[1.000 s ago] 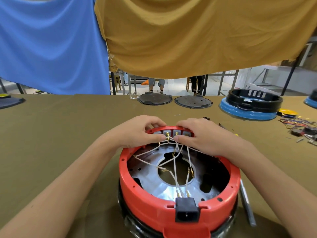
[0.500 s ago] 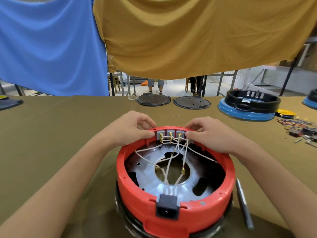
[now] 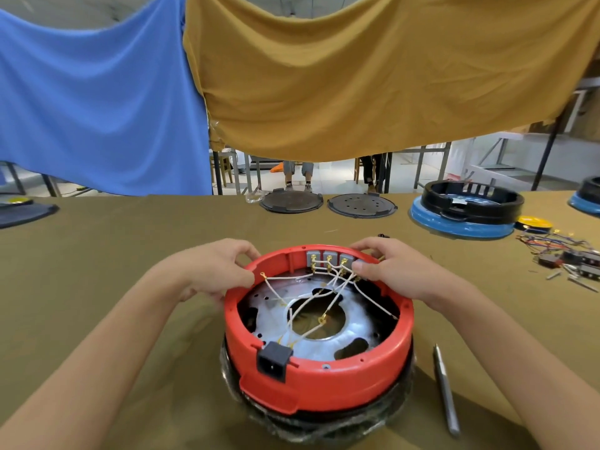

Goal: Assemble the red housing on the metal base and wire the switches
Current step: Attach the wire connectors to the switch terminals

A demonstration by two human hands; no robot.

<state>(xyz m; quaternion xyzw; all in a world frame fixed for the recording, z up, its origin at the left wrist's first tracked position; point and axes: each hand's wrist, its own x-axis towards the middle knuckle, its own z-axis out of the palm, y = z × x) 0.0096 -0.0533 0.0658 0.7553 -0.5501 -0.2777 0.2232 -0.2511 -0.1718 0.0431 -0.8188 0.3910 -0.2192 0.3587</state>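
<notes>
The round red housing [image 3: 324,381] sits on the shiny metal base [image 3: 276,316], on the olive table in front of me. A black power socket [image 3: 274,362] is set in its near rim. Grey switches [image 3: 329,258] line the far inner wall, with white wires [image 3: 305,303] and gold terminals running down across the base. My left hand [image 3: 217,271] grips the housing's far-left rim. My right hand [image 3: 393,271] grips the far-right rim, its thumb pressing inside by the rightmost switch.
A metal rod-like tool [image 3: 446,391] lies right of the housing. Two dark round lids [image 3: 328,203] rest at the table's far edge. A black housing on a blue base [image 3: 467,212] stands far right, near loose wires and switches [image 3: 565,254]. Blue and mustard cloths hang behind.
Both hands moved apart from the switches to the housing's rim. The housing has turned, carrying the black socket leftward along the near rim and the switches rightward.
</notes>
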